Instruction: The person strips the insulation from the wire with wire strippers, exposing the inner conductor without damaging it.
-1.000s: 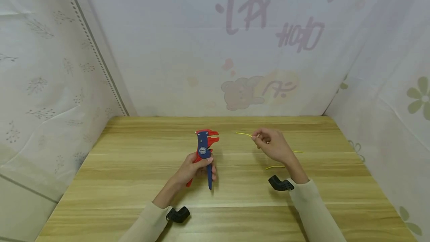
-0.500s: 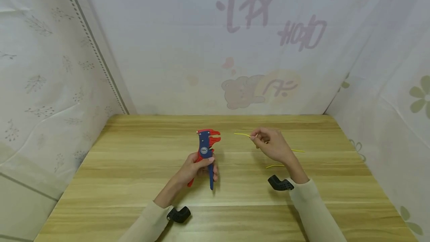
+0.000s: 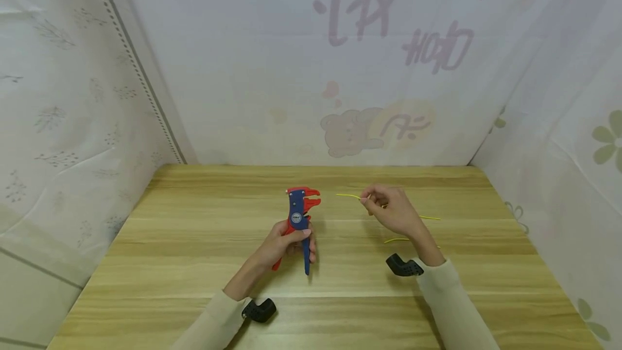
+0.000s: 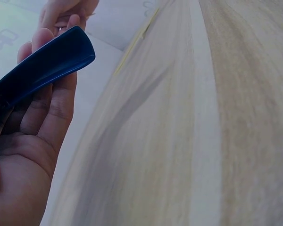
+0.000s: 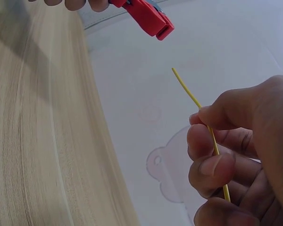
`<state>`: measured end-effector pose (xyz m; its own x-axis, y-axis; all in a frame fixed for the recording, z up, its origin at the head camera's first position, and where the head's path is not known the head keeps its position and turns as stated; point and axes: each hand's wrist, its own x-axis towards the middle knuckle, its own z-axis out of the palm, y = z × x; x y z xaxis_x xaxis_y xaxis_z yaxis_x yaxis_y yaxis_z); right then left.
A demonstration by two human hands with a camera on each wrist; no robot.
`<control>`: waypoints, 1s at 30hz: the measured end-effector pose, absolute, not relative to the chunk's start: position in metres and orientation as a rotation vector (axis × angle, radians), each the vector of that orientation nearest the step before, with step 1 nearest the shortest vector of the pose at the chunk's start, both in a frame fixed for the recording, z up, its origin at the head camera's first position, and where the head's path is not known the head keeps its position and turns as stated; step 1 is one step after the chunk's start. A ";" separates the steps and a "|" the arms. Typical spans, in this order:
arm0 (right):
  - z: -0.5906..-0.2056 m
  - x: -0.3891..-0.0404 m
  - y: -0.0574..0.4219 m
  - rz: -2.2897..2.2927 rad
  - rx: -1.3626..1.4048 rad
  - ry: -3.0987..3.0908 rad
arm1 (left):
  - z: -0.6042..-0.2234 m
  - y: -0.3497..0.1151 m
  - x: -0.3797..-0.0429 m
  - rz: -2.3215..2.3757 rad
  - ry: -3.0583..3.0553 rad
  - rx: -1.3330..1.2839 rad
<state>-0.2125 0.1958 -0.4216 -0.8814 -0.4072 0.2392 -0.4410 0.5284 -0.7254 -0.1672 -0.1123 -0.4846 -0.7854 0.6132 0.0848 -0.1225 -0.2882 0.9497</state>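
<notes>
My left hand [image 3: 284, 243] grips a red and blue wire stripper [image 3: 297, 209] by its handles, its head up and its parted red jaws facing right. In the left wrist view the blue handle [image 4: 47, 63] lies across the curled fingers. To the right, my right hand [image 3: 391, 210] pinches a thin yellow wire [image 3: 346, 195] between thumb and forefinger. The free end of that wire points left, a short gap away from the stripper's jaws. Seen from the right wrist, the rest of the yellow wire [image 5: 215, 146] runs down across the other fingers.
Two more yellow wires lie on the wooden table [image 3: 340, 317]: one wire [image 3: 430, 217] beyond the right wrist, another wire [image 3: 397, 240] partly hidden under the right forearm. Black wrist cameras jut from both sleeves. A printed cloth [image 3: 252, 69] hangs behind the table.
The pinched wire and my right hand have shifted slightly left, while the wire stripper has moved slightly right in the head view. The gap between them is narrower. Both grips stay the same.
</notes>
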 end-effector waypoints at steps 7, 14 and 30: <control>-0.423 -0.215 0.195 1.284 0.751 -2.714 | -0.485 -0.110 -0.167 2.118 1.485 0.623; -0.425 -0.214 0.195 1.298 0.775 -2.711 | -0.487 -0.108 -0.166 2.112 1.476 0.603; -0.420 -0.212 0.192 1.341 0.810 -2.702 | -0.486 -0.105 -0.165 2.092 1.479 0.588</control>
